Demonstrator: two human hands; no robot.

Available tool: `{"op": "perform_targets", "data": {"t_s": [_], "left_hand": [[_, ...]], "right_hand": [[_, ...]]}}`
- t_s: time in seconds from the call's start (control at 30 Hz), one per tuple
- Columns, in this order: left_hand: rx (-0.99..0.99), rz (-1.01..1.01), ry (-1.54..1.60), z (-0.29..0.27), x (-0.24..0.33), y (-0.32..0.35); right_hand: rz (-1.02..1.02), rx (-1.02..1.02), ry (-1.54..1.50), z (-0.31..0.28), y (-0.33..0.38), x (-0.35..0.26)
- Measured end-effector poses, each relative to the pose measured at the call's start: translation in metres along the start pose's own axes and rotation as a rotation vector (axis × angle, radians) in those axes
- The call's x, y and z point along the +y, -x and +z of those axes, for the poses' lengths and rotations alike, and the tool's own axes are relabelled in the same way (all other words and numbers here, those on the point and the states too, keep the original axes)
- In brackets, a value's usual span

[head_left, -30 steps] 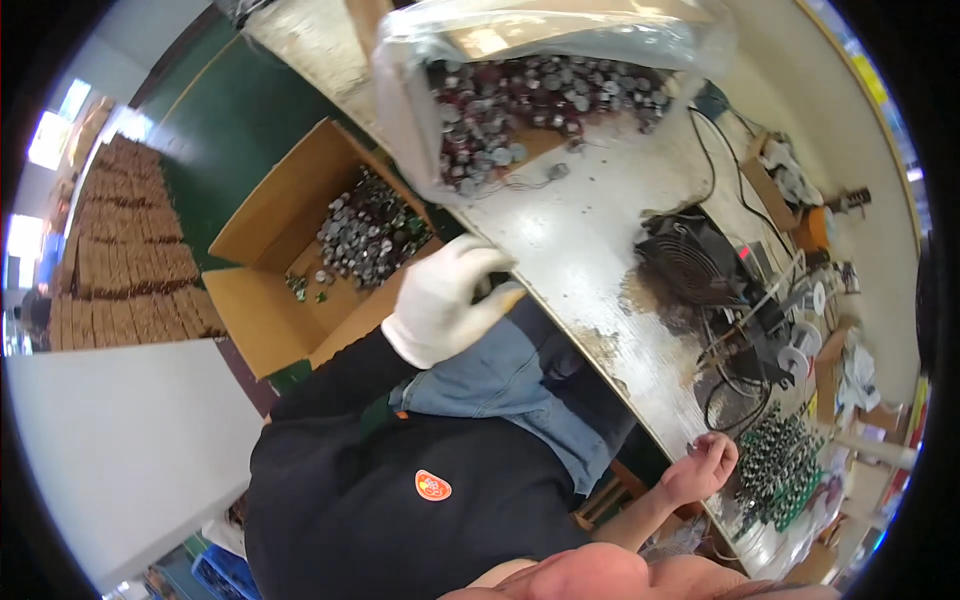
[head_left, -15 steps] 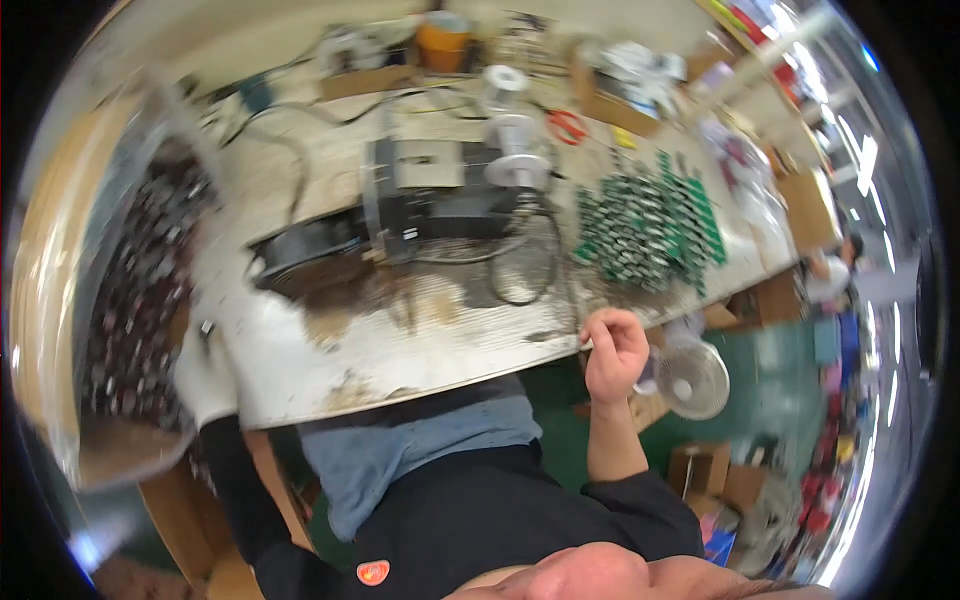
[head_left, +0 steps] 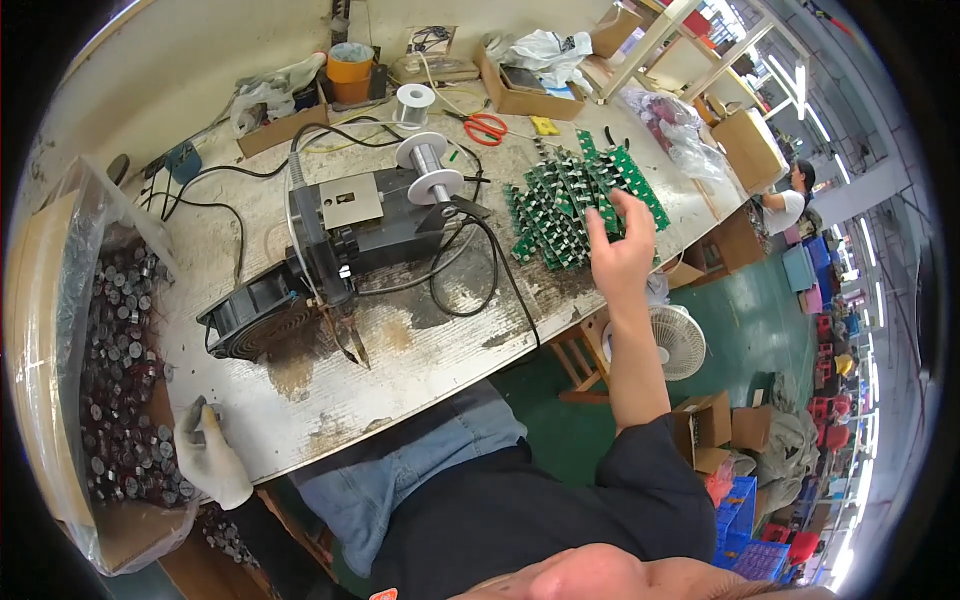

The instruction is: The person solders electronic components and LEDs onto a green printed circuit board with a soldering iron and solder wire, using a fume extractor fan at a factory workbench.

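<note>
My right hand (head_left: 625,250), bare, reaches over the right edge of a pile of green circuit boards (head_left: 565,205) bearing rows of small metal parts. Its thumb and fingers are apart, and nothing shows between them. In a white glove, my left hand (head_left: 212,458) rests at the table's left end with its fingers drawn together; whatever they may pinch is too small to make out. Beside it stands a plastic-lined carton (head_left: 45,330) full of small round metal components with dark red wires (head_left: 125,370).
A soldering machine (head_left: 375,225) with a solder spool (head_left: 430,165) stands mid-table, next to a black fan (head_left: 255,315). Cables loop around it. Behind are red-handled scissors (head_left: 485,128), an orange pot (head_left: 349,75) and an open box (head_left: 530,98). A floor fan (head_left: 675,342) stands beyond the table's right front edge.
My right hand has moved from the table's front edge, fingers curled, up and away to the circuit boards, and its fingers have spread. My left hand stays beside the carton. The view has shifted.
</note>
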State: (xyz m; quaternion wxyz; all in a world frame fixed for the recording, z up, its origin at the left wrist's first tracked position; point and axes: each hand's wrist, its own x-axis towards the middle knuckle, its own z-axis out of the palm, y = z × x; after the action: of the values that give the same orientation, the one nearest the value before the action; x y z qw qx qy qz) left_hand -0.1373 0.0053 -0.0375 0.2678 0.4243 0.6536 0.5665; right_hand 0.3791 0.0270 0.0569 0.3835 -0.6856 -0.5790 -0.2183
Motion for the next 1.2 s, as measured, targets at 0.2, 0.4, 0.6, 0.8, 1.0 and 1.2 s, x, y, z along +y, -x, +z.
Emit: {"op": "perform_targets", "data": {"t_s": [0.2,0.4,0.6,0.8,1.0,1.2], "left_hand": [[0.096,-0.064,0.086,-0.007,-0.001,-0.013],[0.013,-0.1,0.235,0.004,0.022,0.005],[-0.102,-0.108,0.194,0.025,0.032,0.038],[-0.252,-0.264,0.34,0.041,0.051,0.051],[-0.309,-0.34,0.45,0.048,0.056,0.056],[-0.345,-0.324,0.374,0.052,0.054,0.059]], "right_hand": [[-0.006,0.15,0.371,-0.001,-0.024,0.047],[0.01,0.003,0.335,-0.007,-0.04,0.057],[-0.048,0.162,0.048,-0.013,-0.033,0.053],[0.04,-0.446,-0.701,-0.025,0.045,-0.069],[0.291,-1.094,-0.741,0.007,0.072,-0.106],[0.258,-1.008,-0.788,0.004,0.068,-0.085]]}}
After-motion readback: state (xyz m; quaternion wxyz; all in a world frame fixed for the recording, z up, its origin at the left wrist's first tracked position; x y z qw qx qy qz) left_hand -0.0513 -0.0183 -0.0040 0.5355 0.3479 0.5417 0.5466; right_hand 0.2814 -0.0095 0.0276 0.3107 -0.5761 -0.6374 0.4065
